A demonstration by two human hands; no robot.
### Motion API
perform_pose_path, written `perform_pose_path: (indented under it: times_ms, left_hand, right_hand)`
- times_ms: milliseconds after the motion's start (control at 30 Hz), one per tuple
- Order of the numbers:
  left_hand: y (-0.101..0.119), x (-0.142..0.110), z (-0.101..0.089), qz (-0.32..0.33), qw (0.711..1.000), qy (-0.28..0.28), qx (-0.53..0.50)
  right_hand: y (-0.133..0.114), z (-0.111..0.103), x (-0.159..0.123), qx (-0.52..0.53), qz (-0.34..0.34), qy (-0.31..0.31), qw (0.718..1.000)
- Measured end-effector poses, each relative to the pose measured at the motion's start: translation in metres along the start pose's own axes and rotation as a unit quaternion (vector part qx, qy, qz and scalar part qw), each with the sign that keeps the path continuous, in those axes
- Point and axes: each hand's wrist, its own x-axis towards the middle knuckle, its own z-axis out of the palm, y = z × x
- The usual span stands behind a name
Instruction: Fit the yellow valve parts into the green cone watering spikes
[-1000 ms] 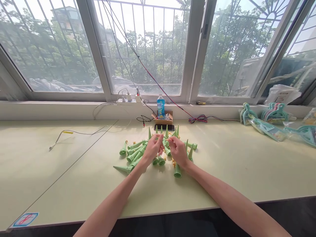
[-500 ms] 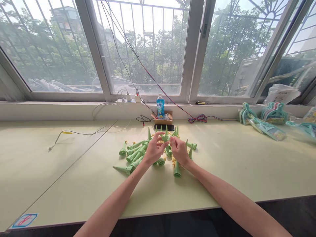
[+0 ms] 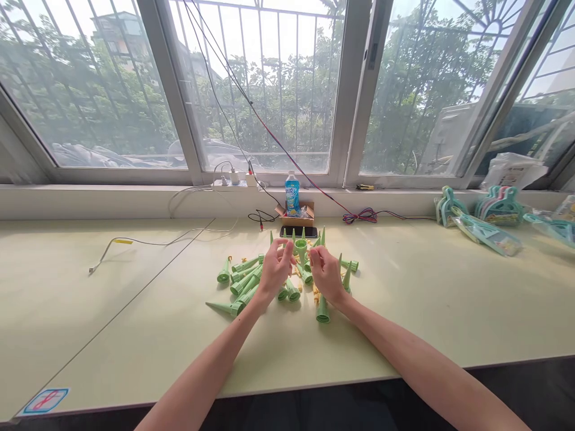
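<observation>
A green plastic watering spike (image 3: 300,246) is between my hands, its round open end facing up and its narrow body downward. My left hand (image 3: 275,267) is at its left with the thumb raised and fingers curled; the lower fingers seem to grip the spike's body, though the contact is partly hidden. Just to the right, my right hand (image 3: 327,275) is closed in a pinch, and what it holds is too small to make out. Several green spikes (image 3: 246,286) lie left of and below my left hand. Small yellow pieces (image 3: 316,294) are scattered between and under my hands.
Several spikes stand tip up behind the hands, near a black phone (image 3: 298,231). A blue-labelled bottle (image 3: 291,193) stands by a small cardboard box (image 3: 298,221). Bundled cables (image 3: 360,215) lie at the back, and packaged teal items (image 3: 487,230) at the right.
The spike between my hands has turned from tip up to open end up. My left thumb has lifted and the left hand has shifted slightly left. My right hand stays nearly still.
</observation>
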Motion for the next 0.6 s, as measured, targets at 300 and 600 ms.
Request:
perform_pose_path:
  times_ms: [300,600]
  left_hand:
    - [0.002,0.0017,-0.0011,-0.103,0.988,-0.04,-0.107]
    - [0.0021,0.0032,-0.0011,-0.132,0.968,-0.086,-0.193]
  right_hand:
    - [-0.0009,-0.0003,0.0003,0.017,-0.032,-0.05,0.998]
    - [0.0025,0.0011,0.0008,0.021,-0.038,-0.053,0.998]
